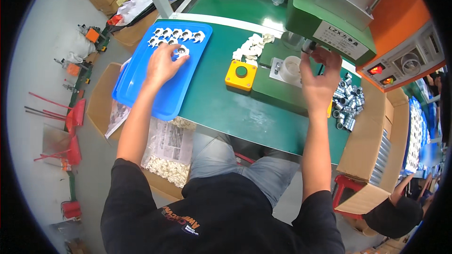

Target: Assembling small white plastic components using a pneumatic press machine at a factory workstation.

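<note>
My left hand (164, 66) is over the blue tray (165, 99), thumb and forefinger closed about a white plastic part (181, 52) with a round metal insert. Beside it in the tray, several similar white parts (176, 33) lie in rows. Up at the green press head (325, 28), my right hand (322, 68) has its fingers closed around a short metal sleeve (308, 46). Below that, a pale round holder (291, 67) stands on the metal plate of the press base. The fingers partly hide the sleeve.
Loose white parts (254, 47) are piled left of the press, behind a yellow box with a green button (241, 71). Metal sleeves (347, 101) lie heaped to the right. An open carton (372, 150) stands at the table's right edge; a bag of white parts (169, 167) sits below the tray.
</note>
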